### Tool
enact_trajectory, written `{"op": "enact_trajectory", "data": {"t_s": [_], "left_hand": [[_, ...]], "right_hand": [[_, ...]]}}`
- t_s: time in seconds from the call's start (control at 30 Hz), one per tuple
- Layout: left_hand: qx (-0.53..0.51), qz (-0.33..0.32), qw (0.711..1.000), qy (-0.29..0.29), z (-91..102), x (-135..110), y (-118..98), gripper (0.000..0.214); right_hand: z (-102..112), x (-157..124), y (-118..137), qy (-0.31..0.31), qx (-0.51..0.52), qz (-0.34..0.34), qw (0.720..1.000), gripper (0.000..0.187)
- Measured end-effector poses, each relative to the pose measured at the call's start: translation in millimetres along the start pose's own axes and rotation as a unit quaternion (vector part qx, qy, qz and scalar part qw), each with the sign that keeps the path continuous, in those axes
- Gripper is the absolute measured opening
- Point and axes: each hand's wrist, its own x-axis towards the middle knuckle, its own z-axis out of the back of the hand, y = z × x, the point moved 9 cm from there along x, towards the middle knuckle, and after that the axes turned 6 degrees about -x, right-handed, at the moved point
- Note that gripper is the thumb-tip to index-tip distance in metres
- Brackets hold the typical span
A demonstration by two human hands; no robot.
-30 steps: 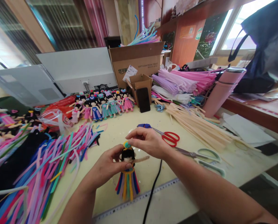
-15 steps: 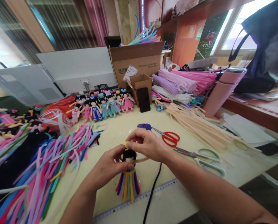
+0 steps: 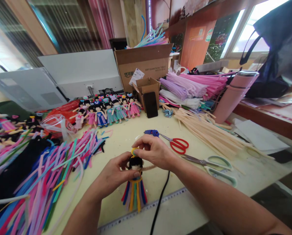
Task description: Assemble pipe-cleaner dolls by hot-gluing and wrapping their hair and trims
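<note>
A pipe-cleaner doll (image 3: 135, 187) with black hair and a skirt of red, blue, yellow, green and lilac strips is upright just above the ruler strip. My left hand (image 3: 118, 171) is closed around its head and upper body, the thumb across the front below the face. On top of the head is a yellow pipe-cleaner piece (image 3: 133, 151), with a bit of green at its centre. My right hand (image 3: 154, 150) pinches that piece between thumb and fingers. A beige pipe-cleaner arm (image 3: 148, 168) sticks out to the right beneath my right hand.
Red-handled scissors (image 3: 179, 145), green-handled scissors (image 3: 209, 163) and a blue glue gun (image 3: 152, 133) lie right of the doll. Loose pipe cleaners (image 3: 55, 173) cover the left side. Finished dolls (image 3: 116, 111) line the back beside a phone (image 3: 150, 104). A black cord (image 3: 160, 202) crosses the ruler (image 3: 126, 218).
</note>
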Motion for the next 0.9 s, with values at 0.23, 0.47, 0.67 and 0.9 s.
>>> {"op": "enact_trajectory", "data": {"t_s": [0.23, 0.47, 0.67, 0.9], "left_hand": [[-0.019, 0.007, 1.000, -0.009, 5.4, -0.9, 9.5, 0.038], [-0.012, -0.006, 1.000, 0.003, 2.7, 1.5, 6.9, 0.035], [-0.005, -0.005, 1.000, 0.003, 1.0, 1.0, 6.6, 0.033], [-0.007, -0.003, 1.000, 0.006, 0.6, 0.2, 5.6, 0.034]], "right_hand": [[8.8, 3.8, -3.0, -0.019, 0.058, 0.002, 0.998, 0.018], [1.2, 0.0, -0.2, 0.010, 0.012, 0.010, 1.000, 0.020], [-0.6, -0.5, 2.1, 0.006, -0.018, 0.015, 1.000, 0.013], [-1.2, 1.3, -2.2, 0.011, 0.008, 0.005, 1.000, 0.014]]}}
